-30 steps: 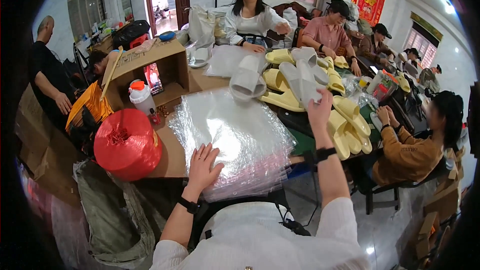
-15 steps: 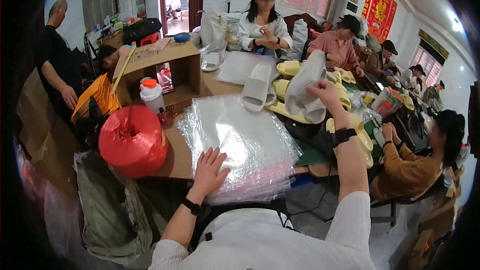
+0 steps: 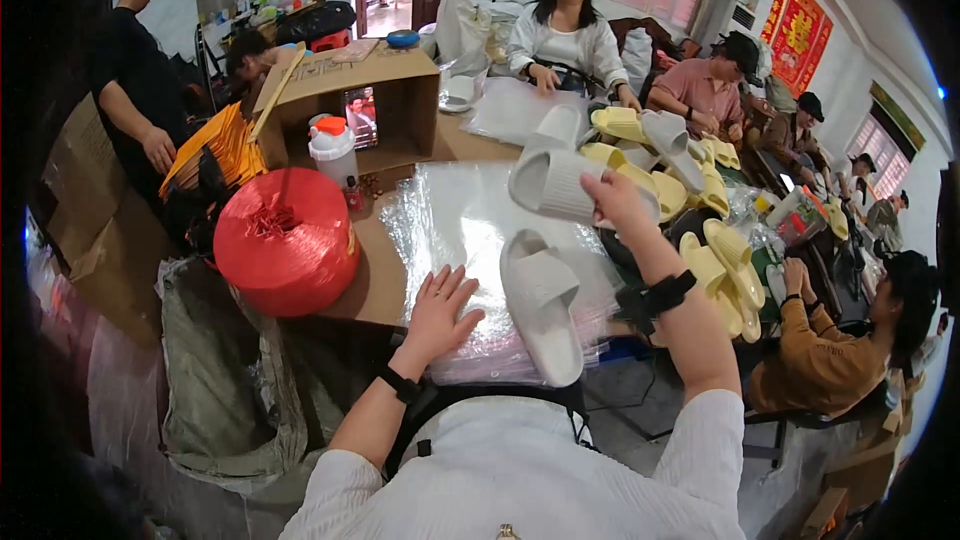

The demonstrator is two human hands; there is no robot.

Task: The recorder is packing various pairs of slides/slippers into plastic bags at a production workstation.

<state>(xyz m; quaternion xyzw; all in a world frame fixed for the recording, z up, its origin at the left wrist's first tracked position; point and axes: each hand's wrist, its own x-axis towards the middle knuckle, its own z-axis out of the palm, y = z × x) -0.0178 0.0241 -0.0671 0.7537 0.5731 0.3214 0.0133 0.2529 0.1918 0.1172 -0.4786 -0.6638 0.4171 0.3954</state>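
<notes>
My left hand [image 3: 440, 315] lies flat with spread fingers on a stack of clear plastic bags [image 3: 455, 210]. Beside it, on the right part of the stack, rests a light grey slide slipper [image 3: 543, 305]. My right hand [image 3: 618, 202] grips another light grey slipper [image 3: 560, 180] by its ridged strap, over the far right of the bags. Beyond that hand is a pile of yellow slippers [image 3: 668, 195], with a grey slipper [image 3: 672, 145] among them.
On my left are a big red twine roll [image 3: 285, 245], a white bottle [image 3: 332, 152] and an open cardboard box [image 3: 410, 105] with a phone [image 3: 361, 118]. Green sacking [image 3: 215, 400] hangs below. Several people sit round the table; one stands at left.
A grey slipper now lies on the bags near my left hand. My right hand has come left from the pile, holding a slipper. The person across has lowered their hands; the whole view has shifted.
</notes>
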